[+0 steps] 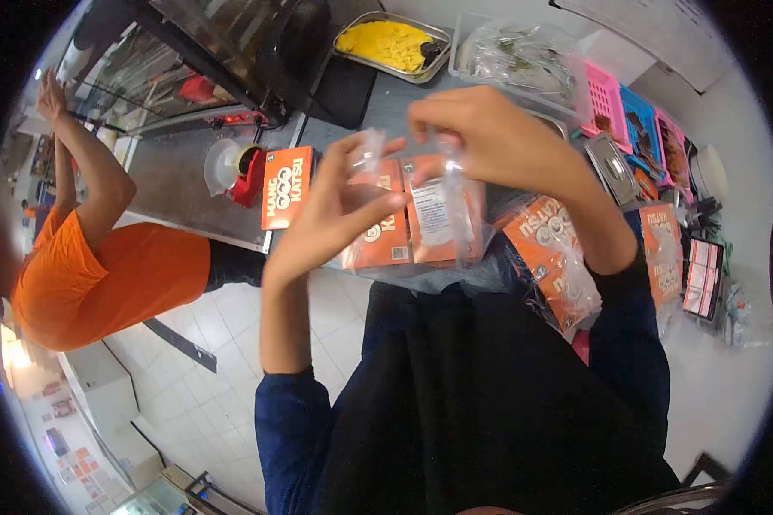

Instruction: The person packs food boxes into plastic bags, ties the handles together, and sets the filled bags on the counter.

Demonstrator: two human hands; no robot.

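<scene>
A clear plastic bag (464,225) stands on the counter in front of me, with two orange printed boxes (397,251) side by side in it. A white printed label (434,210) shows on the right-hand one. My left hand (339,202) is curled around the bag's left handle, its thumb stretched over the boxes. At the other handle, my right hand (477,133) grips the plastic with bent fingers. Left of the bag lies another orange box (287,187) marked "MANG KATSU". More bagged orange boxes (541,240) sit beneath my right forearm.
A metal tray of yellow food (386,45) and a plastic tub of wrapped greens (515,64) stand along the back. Pink and blue baskets (604,96) line the right. A red tape dispenser (247,178) is on the left counter, near a person in an orange shirt (112,279).
</scene>
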